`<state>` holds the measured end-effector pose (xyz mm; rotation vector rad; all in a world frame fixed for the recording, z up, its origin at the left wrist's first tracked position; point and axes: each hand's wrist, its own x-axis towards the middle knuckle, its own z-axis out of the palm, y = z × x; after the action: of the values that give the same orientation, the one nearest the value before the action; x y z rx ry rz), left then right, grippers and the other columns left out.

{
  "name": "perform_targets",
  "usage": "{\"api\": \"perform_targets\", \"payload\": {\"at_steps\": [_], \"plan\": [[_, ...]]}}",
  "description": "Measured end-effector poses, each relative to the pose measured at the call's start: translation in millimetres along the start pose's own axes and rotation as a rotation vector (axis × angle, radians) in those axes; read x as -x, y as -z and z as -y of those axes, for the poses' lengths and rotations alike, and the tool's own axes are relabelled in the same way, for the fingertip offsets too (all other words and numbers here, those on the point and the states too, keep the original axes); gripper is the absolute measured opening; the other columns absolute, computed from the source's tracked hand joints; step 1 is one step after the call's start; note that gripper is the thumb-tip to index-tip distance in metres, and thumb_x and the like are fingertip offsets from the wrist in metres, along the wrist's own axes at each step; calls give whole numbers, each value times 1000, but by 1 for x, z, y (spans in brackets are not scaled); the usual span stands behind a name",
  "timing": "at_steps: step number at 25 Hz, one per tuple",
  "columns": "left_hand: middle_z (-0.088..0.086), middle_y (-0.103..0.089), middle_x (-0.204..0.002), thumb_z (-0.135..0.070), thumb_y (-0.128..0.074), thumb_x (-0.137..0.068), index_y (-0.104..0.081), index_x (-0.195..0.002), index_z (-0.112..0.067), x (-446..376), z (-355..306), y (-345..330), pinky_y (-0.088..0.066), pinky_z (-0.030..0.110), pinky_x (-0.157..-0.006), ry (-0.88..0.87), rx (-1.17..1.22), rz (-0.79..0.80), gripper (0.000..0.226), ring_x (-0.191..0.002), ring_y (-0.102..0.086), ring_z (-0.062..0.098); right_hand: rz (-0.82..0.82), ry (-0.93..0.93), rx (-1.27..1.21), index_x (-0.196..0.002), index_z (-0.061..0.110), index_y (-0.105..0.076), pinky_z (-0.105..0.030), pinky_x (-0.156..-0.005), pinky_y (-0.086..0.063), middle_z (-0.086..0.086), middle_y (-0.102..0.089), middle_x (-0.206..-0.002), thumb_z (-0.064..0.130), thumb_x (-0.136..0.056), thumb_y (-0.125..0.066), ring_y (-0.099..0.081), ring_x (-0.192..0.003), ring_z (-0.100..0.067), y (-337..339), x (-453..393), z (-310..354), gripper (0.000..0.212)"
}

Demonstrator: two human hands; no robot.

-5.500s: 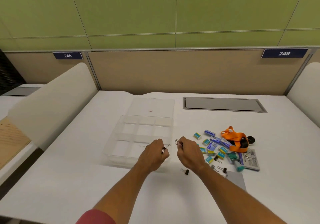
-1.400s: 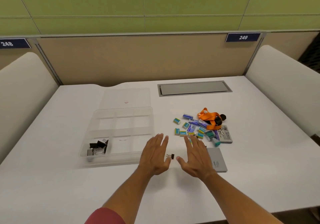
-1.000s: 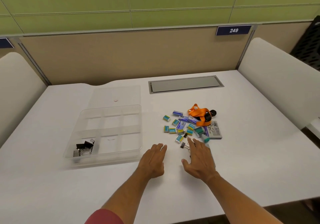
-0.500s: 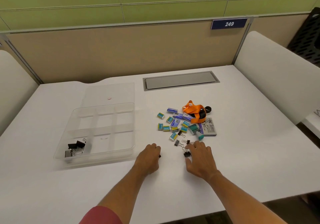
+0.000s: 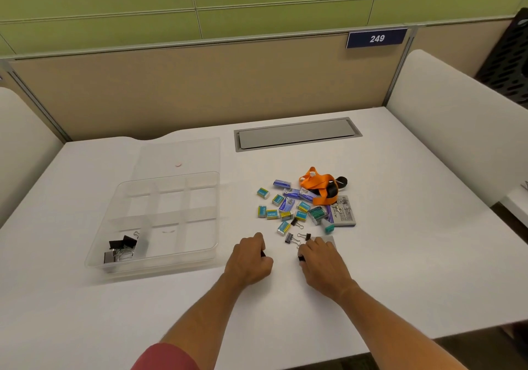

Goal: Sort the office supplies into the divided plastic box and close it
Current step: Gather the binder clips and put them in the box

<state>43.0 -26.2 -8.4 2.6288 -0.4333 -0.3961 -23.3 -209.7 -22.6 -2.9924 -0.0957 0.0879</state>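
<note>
The clear divided box (image 5: 210,251) lies open on the white table, its lid (image 5: 178,155) flat behind it. Several black binder clips (image 5: 121,248) sit in its near-left compartment. My left hand (image 5: 248,261) is curled round a small black binder clip (image 5: 262,253) on the table right of the box. My right hand (image 5: 323,264) pinches another black binder clip (image 5: 301,258). Two more loose clips (image 5: 289,238) lie just beyond my right fingers. Further back is a pile of small staple boxes (image 5: 281,209) and an orange lanyard (image 5: 317,186).
A grey card (image 5: 327,239) lies partly under my right hand. A grey badge holder (image 5: 345,212) sits beside the lanyard. A grey cable hatch (image 5: 297,133) is set into the table at the back. White partitions stand at both sides.
Both hands went from flat and open to curled, each closing on a binder clip on the table. The view shifted, so the box now appears further left.
</note>
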Motion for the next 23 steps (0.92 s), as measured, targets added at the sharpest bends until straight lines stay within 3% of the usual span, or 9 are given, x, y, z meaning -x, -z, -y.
{"api": "perform_targets", "payload": {"at_steps": [3, 6, 8, 12, 15, 18, 21, 23], "plan": [[3, -64, -83, -19, -53, -77, -56, -97, -14, -5, -9, -1, -46, 33, -72, -29, 42, 7, 21, -77, -56, 20, -24, -19, -129, -115, 17, -56, -30, -87, -44, -5, -60, -117, 26, -97, -44, -51, -105, -20, 0, -2, -3, 24], [6, -64, -83, -17, -52, -80, -62, -86, -9, -11, -17, -3, -48, 35, -72, -69, 45, 21, 14, -79, -57, 21, -27, -62, -242, -133, 17, -48, -26, -92, -47, -4, -53, -125, 24, -96, -48, -52, -110, -18, 5, -5, -6, 37], [9, -63, -85, -14, -49, -85, -57, -81, -8, -17, -23, -7, -45, 34, -67, -67, 76, 14, 11, -77, -54, 21, -22, -117, -299, -135, 16, -48, -24, -92, -47, -5, -52, -124, 20, -95, -52, -55, -107, -18, 9, -8, -9, 40], [14, -57, -104, -15, -36, -98, -51, -96, -9, -29, -32, -17, -39, 29, -72, -70, 35, 5, 17, -84, -48, 18, -150, -312, -577, -105, 18, -58, -29, -83, -53, -3, -59, -103, 11, -85, -58, -59, -94, -17, 14, -11, -13, 22], [9, -49, -117, -18, -43, -95, -46, -120, -12, -37, -37, -23, -42, 28, -79, -129, -18, 84, 27, -94, -51, 19, -182, -484, -738, -85, 19, -52, -30, -69, -53, 0, -59, -82, 10, -78, -62, -59, -77, -15, 19, -12, -19, 15], [8, -44, -128, -24, -50, -94, -40, -133, -18, -44, -39, -26, -48, 31, -89, -155, -158, 133, 40, -107, -52, 20, -201, -589, -819, -72, 15, -48, -40, -68, -53, -3, -56, -71, 16, -81, -61, -62, -73, -24, 20, -15, -24, 17], [10, -43, -132, -25, -50, -96, -41, -134, -16, -50, -40, -27, -48, 33, -94, -160, -210, 156, 40, -112, -51, 22, -193, -641, -779, -70, 16, -42, -40, -68, -52, -2, -54, -68, 32, -91, -55, -61, -71, -24, 21, -21, -28, 30], [9, -46, -127, -27, -52, -96, -44, -128, -14, -53, -38, -27, -49, 33, -92, -152, -204, 147, 36, -108, -52, 21, -171, -605, -742, -83, 17, -43, -38, -67, -51, -2, -60, -78, 33, -96, -46, -61, -74, -22, 21, -27, -27, 21]]}}
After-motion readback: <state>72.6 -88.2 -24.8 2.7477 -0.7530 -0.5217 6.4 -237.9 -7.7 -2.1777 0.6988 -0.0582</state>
